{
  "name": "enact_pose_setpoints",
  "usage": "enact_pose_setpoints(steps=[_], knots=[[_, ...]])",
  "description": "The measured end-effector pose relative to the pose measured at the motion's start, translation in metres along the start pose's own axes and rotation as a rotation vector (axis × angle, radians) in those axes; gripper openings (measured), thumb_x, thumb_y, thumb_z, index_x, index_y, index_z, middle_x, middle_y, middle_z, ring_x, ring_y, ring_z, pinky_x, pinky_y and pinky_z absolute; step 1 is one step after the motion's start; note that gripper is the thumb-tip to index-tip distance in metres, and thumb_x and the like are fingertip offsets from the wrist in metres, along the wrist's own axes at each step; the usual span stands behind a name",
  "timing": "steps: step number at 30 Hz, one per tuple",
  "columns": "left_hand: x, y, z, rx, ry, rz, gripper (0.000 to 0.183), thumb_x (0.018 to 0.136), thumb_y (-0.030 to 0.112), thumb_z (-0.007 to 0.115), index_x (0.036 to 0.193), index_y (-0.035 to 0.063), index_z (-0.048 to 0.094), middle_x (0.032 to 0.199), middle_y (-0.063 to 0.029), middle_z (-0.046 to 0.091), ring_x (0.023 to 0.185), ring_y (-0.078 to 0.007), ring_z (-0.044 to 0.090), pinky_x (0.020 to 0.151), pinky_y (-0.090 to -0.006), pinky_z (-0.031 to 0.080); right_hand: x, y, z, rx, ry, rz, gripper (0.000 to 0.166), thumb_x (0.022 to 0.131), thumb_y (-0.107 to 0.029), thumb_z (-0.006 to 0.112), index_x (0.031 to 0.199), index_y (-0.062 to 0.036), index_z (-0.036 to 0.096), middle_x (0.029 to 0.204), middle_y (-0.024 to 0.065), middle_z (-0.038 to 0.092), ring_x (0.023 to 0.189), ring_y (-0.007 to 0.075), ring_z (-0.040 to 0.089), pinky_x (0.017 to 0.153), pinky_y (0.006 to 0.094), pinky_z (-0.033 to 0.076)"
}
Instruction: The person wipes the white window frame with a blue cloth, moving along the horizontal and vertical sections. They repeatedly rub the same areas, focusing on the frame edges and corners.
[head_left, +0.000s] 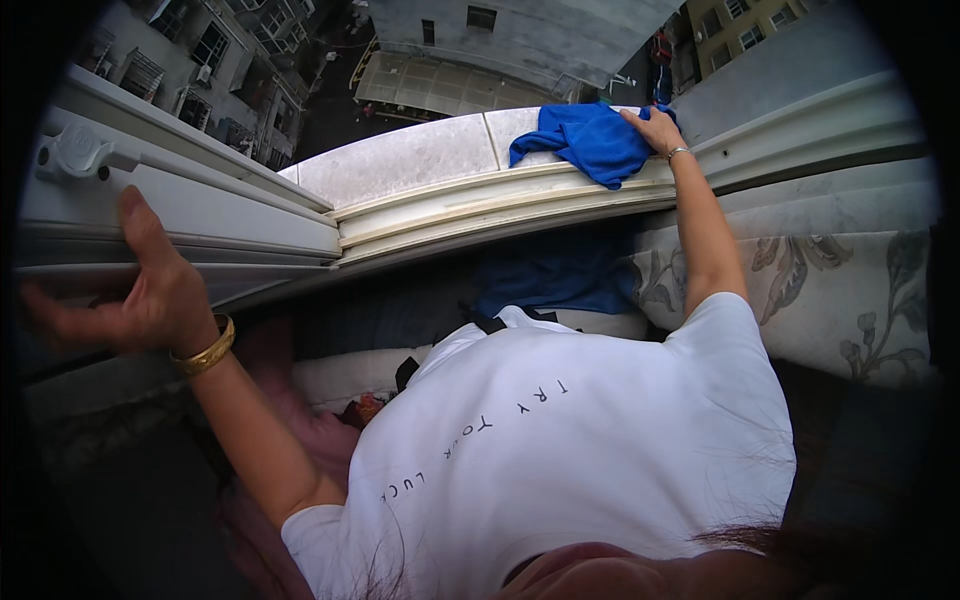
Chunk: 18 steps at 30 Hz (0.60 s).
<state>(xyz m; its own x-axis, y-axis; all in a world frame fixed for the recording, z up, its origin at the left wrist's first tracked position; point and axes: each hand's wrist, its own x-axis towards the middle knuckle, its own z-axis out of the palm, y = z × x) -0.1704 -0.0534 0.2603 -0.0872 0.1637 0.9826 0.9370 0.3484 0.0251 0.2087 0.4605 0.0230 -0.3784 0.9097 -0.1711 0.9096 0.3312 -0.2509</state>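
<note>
My right hand (660, 133) grips a crumpled blue cloth (589, 142), reaching through the open window. The cloth lies over the pale stone outer ledge (405, 165), and one corner hangs over the white window track (480, 202). My left hand (161, 292) is at the white window sash (217, 202), with thumb and fingers spread. Its thumb points up near the sash face, below a white latch (79, 154). The fingers are blurred, and whether they touch the sash cannot be told.
Beyond the ledge is a long drop to a street and a low roof (442, 82), with buildings around. A floral-patterned padded fabric (817, 300) lies inside at the right. Dark blue fabric (555, 277) sits below the track. Pink fabric (322, 442) lies beside my left arm.
</note>
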Motion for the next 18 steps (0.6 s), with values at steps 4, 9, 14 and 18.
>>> enact_pose_setpoints(steps=[4,9,14,18], knots=[[0.003,0.002,-0.005,-0.008,-0.019,-0.032,0.092,0.073,0.011,0.084,0.143,0.0025,0.024,0.132,-0.0184,0.030,0.115,-0.0329,0.052,0.090,-0.0439,0.059,-0.034,-0.051,0.033,-0.179,0.030,0.058,0.097,0.073,-0.070,0.066,0.130,0.0071,0.049,0.132,0.0304,0.049,0.122,0.0456,0.049,0.102,0.0467,0.043],[0.005,0.004,-0.004,0.118,-0.014,0.010,0.094,0.071,0.013,0.086,0.142,0.0008,0.025,0.130,-0.0173,0.030,0.113,-0.0318,0.052,0.087,-0.0429,0.060,-0.043,-0.094,0.055,-0.282,0.137,-0.199,0.036,0.087,-0.025,0.059,0.112,0.0016,0.061,0.117,0.0237,0.057,0.109,0.0429,0.055,0.090,0.0459,0.050],[0.006,0.002,-0.002,0.132,-0.004,0.021,0.094,0.071,0.016,0.087,0.141,0.0006,0.027,0.132,-0.0181,0.029,0.113,-0.0322,0.052,0.088,-0.0427,0.060,-0.083,-0.190,0.082,-0.092,0.207,-0.466,0.019,0.084,-0.011,0.054,0.096,-0.0010,0.065,0.106,0.0210,0.060,0.100,0.0395,0.057,0.084,0.0447,0.052],[0.014,0.018,-0.001,0.297,-0.017,0.074,0.093,0.071,0.015,0.087,0.141,0.0009,0.028,0.133,-0.0182,0.029,0.113,-0.0325,0.052,0.090,-0.0442,0.058,-0.097,-0.218,0.087,0.144,0.156,-0.640,0.019,0.083,-0.012,0.059,0.098,-0.0020,0.064,0.105,0.0213,0.061,0.098,0.0389,0.057,0.089,0.0449,0.048]])
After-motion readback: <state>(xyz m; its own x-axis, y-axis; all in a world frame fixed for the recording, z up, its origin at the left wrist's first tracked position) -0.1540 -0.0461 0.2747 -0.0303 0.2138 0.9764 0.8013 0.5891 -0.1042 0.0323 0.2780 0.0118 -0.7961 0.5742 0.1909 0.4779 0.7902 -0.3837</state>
